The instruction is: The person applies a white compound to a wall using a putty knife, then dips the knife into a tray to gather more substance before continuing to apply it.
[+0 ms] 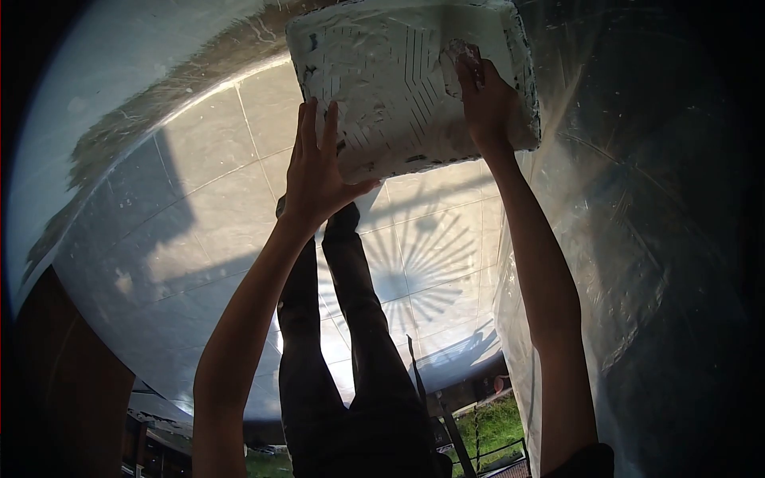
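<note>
Touching the white tray [370, 76] at the top middle of the frame, the left hand [315, 163] is spread wide by its lower left corner. Farther right, the right hand [488, 102] bends its fingers around a crumpled, whitish lump [453, 64] over the tray.

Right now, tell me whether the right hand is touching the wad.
Touching: the head view shows the right hand with its fingers bent over the wad.
</note>
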Available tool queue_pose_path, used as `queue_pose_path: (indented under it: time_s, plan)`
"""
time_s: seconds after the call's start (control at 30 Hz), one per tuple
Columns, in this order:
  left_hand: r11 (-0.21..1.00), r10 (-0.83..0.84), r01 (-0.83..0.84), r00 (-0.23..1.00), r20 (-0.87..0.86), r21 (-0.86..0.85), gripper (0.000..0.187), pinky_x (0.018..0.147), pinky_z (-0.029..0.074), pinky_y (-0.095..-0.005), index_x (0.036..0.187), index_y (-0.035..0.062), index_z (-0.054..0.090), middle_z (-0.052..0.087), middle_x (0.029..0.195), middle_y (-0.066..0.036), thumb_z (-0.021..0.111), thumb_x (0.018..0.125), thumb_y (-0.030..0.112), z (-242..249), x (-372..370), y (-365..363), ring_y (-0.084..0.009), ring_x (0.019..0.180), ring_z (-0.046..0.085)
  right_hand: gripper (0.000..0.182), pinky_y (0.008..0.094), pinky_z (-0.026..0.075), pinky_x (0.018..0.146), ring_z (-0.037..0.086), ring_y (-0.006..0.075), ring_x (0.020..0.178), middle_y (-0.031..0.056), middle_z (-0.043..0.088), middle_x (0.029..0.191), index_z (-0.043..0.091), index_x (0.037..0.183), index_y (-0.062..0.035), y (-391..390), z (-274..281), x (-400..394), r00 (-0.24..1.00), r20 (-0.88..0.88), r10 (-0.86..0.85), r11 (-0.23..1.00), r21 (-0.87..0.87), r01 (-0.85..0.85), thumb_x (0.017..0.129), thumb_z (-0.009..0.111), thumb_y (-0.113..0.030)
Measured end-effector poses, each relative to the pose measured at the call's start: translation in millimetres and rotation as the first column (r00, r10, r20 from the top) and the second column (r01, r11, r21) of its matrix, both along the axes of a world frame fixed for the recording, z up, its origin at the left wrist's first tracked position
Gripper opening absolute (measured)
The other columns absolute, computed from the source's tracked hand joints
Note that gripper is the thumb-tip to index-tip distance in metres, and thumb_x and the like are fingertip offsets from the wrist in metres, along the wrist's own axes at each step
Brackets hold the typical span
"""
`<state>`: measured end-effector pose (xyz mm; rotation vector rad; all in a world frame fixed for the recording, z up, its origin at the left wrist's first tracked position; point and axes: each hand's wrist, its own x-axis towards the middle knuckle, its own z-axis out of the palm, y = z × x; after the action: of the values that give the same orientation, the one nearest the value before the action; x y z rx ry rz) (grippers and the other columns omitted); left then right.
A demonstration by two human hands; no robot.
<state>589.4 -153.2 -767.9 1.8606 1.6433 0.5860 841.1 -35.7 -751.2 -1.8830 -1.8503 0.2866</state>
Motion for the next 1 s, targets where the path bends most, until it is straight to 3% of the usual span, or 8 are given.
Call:
queue_pose_path:
  time_s: [0.2,0.27,0.4,0.53,0.73,0.9,0.97,1.0]
  plan:
    - [1.0,0.015,-0.015,1.0,0.019,-0.003,0.142,0.112,0.043,-0.0513,0.157,0.0031,0.013,0.011,0.16,-0.031,0.097,0.048,0.039,-4.3,1.7,-1.5,-0.0482,0.146,0.026,0.022,0.0388,0.055,0.065,0.072,0.0292,0.073,0.0129,0.072,0.081,0.067,0.095,-0.0046,-4.5,-1.3,1.8,0.991,0.028,0.132,0.991,-0.004,-0.132,0.095,0.067,-0.026]
    - [0.999,0.02,-0.018,0.999,0.037,-0.037,0.144,0.113,0.042,-0.0507,0.157,0.0026,0.01,0.009,0.16,-0.031,0.098,0.048,0.037,-5.8,1.3,-1.2,-0.0475,0.147,0.025,0.018,0.0374,0.055,0.062,0.07,0.0255,0.071,0.0088,0.071,0.079,0.067,0.095,-0.0063,-8.1,-1.9,1.6,0.955,0.065,0.289,0.956,0.036,-0.292,0.095,0.068,-0.024]
    - [1.0,0.022,-0.021,0.996,0.086,-0.015,0.148,0.114,0.042,-0.0501,0.158,0.0018,0.003,0.005,0.161,-0.029,0.098,0.048,0.034,-15.0,0.3,-1.1,-0.046,0.148,0.022,0.013,0.0356,0.055,0.061,0.068,0.0222,0.07,0.0052,0.07,0.079,0.068,0.095,-0.0081,-16.6,-4.7,2.1,0.896,0.189,0.402,0.901,0.094,-0.424,0.093,0.07,-0.021]
    - [0.998,0.062,-0.055,0.971,0.229,-0.04,0.146,0.117,0.035,-0.0515,0.157,-0.0005,0.006,0.007,0.163,-0.027,0.098,0.049,0.035,-21.4,1.5,-4.2,-0.0429,0.151,0.016,0.014,0.0342,0.055,0.061,0.068,0.022,0.071,0.0072,0.07,0.082,0.069,0.098,-0.0073,-31.2,-3.6,3.1,0.847,0.095,0.523,0.836,0.137,-0.531,0.087,0.075,-0.013]
    - [0.988,0.15,-0.125,0.912,0.383,-0.088,0.149,0.122,0.026,-0.0481,0.158,0.0023,-0.004,0.004,0.162,-0.027,0.097,0.052,0.029,-29.6,8.9,-12.7,-0.0408,0.152,0.011,0.018,0.0347,0.055,0.064,0.068,0.0231,0.075,0.0075,0.071,0.087,0.071,0.1,-0.0065,-54.0,3.0,7.3,0.772,-0.017,0.636,0.77,0.079,-0.633,0.083,0.078,-0.009]
    - [0.987,0.163,-0.145,0.856,0.491,-0.075,0.145,0.114,0.039,-0.0458,0.158,0.0021,-0.003,0.029,0.154,-0.025,0.096,0.054,0.022,-43.5,14.9,-17.6,-0.036,0.141,0.039,0.02,0.0342,0.056,0.064,0.067,0.0232,0.074,0.0067,0.07,0.081,0.071,0.099,-0.0085,-64.8,11.0,1.7,0.757,-0.032,0.652,0.758,0.011,-0.652,0.081,0.079,-0.013]
    - [0.986,0.168,-0.151,0.842,0.512,-0.075,0.144,0.112,0.042,-0.0451,0.158,0.002,-0.002,0.032,0.152,-0.025,0.096,0.054,0.021,-46.9,15.9,-18.1,-0.0353,0.139,0.042,0.023,0.0333,0.056,0.068,0.069,0.0235,0.076,0.0083,0.072,0.085,0.071,0.104,-0.0072,-63.2,17.8,-2.3,0.857,-0.057,0.512,0.841,-0.169,-0.514,0.083,0.078,-0.015]
    - [0.985,0.172,-0.157,0.829,0.532,-0.073,0.144,0.11,0.044,-0.0445,0.158,0.0019,-0.002,0.035,0.151,-0.025,0.096,0.054,0.019,-46.4,16.8,-18.7,-0.0345,0.136,0.046,0.023,0.0333,0.056,0.068,0.069,0.0235,0.076,0.0083,0.072,0.085,0.071,0.104,-0.0072,-59.8,18.2,-2.7,0.854,-0.058,0.516,0.838,-0.172,-0.518,0.083,0.078,-0.015]
